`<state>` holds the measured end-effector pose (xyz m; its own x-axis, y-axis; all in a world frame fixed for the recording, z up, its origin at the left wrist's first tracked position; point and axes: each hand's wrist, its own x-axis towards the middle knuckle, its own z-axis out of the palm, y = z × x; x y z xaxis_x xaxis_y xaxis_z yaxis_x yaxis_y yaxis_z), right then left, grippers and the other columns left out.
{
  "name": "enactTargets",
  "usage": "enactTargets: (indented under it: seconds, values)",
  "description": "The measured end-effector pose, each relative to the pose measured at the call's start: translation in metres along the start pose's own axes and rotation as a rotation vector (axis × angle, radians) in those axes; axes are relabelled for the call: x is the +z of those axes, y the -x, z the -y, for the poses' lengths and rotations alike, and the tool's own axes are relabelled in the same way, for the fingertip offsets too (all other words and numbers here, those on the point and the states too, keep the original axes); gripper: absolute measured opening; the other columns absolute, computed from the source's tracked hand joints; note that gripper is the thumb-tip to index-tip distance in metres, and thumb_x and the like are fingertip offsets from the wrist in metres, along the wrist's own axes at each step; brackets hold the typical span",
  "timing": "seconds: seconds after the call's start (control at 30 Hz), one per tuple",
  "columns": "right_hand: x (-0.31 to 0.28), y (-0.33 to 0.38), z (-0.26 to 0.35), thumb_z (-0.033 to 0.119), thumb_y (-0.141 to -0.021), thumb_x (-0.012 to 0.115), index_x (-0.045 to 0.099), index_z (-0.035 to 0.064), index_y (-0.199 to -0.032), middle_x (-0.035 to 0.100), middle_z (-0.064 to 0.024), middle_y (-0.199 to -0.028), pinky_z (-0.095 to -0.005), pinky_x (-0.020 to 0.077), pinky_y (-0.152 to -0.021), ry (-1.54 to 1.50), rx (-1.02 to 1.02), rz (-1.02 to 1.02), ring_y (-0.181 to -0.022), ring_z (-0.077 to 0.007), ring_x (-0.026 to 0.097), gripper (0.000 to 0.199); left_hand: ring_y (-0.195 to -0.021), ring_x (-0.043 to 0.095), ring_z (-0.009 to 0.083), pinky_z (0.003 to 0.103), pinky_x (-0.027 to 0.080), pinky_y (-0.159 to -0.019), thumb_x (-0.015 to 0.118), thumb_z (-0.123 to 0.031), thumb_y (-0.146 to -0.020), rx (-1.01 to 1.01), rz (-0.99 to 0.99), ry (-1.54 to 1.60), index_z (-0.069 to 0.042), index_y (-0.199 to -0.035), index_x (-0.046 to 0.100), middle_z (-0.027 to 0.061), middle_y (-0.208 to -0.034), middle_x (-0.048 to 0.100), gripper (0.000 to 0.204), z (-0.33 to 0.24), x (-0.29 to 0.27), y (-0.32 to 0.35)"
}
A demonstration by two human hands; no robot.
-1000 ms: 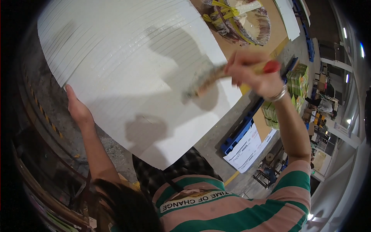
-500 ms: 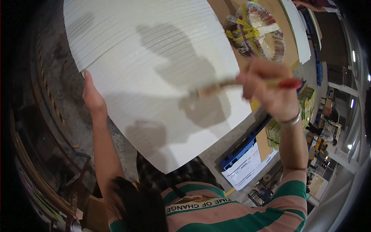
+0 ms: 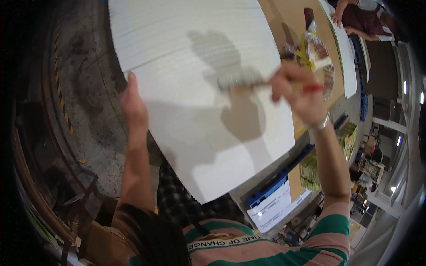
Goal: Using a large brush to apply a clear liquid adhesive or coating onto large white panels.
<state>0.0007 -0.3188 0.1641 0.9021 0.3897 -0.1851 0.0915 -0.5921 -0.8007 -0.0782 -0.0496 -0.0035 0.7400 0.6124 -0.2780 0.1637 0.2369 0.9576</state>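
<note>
Your head-worn fisheye, left one of pair, looks down from close above left hand (image 3: 135, 105) and right hand (image 3: 298, 93).

Shirt (image 3: 279, 256), near: pale chest band (image 3: 224, 243) with one row of dark capital letters, legible, upside down in view. White sheet (image 3: 271, 212), near right: dark printed lines, too small to read. Floor strip (image 3: 62, 101), left: yellow-and-black warning stripes.

Strip lights (image 3: 405, 87) shine; the concrete floor (image 3: 88, 111) is stained.
</note>
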Motion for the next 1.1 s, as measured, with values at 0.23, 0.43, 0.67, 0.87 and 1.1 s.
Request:
enactTargets:
  seconds: [0.23,0.43,0.67,0.87,1.1]
  values:
    - [0.011,-0.013,0.029,0.011,-0.084,0.060,0.056,0.0004,-0.066,0.054,-0.0021,-0.054,-0.0217,0.0419,-0.043,-0.069,-0.037,-0.220,-0.049,-0.0083,0.055,0.021,-0.099,0.054,0.0189,0.028,0.040,-0.088,0.040,-0.041,-0.096,-0.146,0.038,0.095,0.010,-0.115,0.055,0.0134,-0.109,0.060,0.056,-0.002,0.006,0.005]
    - [0.031,-0.022,0.055,0.016,-0.081,0.063,0.054,0.0006,-0.065,0.055,-0.0033,-0.055,-0.0210,0.0424,-0.047,0.169,0.200,0.183,-0.053,-0.0091,0.058,0.024,-0.091,0.055,0.0165,0.029,0.042,-0.082,0.042,-0.042,-0.095,-0.131,-0.024,0.064,0.009,-0.105,0.059,0.0117,-0.098,0.062,0.055,-0.005,0.001,0.006]
    - [0.063,-0.052,0.069,0.017,-0.083,0.061,0.054,0.0025,-0.062,0.052,-0.0010,-0.050,-0.0229,0.0400,-0.039,0.122,0.213,0.144,-0.045,-0.0083,0.054,0.026,-0.086,0.055,0.0152,0.029,0.043,-0.079,0.044,-0.047,-0.093,-0.154,0.000,0.083,0.008,-0.100,0.060,0.0110,-0.093,0.062,0.058,0.010,0.000,0.003]
    - [0.074,-0.113,0.081,0.025,-0.082,0.063,0.059,0.0020,-0.065,0.059,-0.0038,-0.054,-0.0240,0.0426,-0.046,0.054,-0.266,-0.184,-0.051,-0.0097,0.057,0.028,-0.083,0.054,0.0148,0.029,0.043,-0.077,0.044,-0.049,-0.093,-0.120,0.060,0.079,0.009,-0.095,0.060,0.0106,-0.089,0.062,0.060,0.010,0.011,0.005]
    - [0.083,-0.082,0.103,0.024,-0.082,0.065,0.064,0.0027,-0.071,0.057,-0.0033,-0.051,-0.0217,0.0438,-0.043,0.211,-0.162,0.094,-0.049,-0.0092,0.059,0.024,-0.083,0.054,0.0143,0.028,0.043,-0.078,0.044,-0.047,-0.093,-0.167,0.031,0.133,0.008,-0.097,0.060,0.0100,-0.088,0.062,0.058,0.010,0.000,0.001]
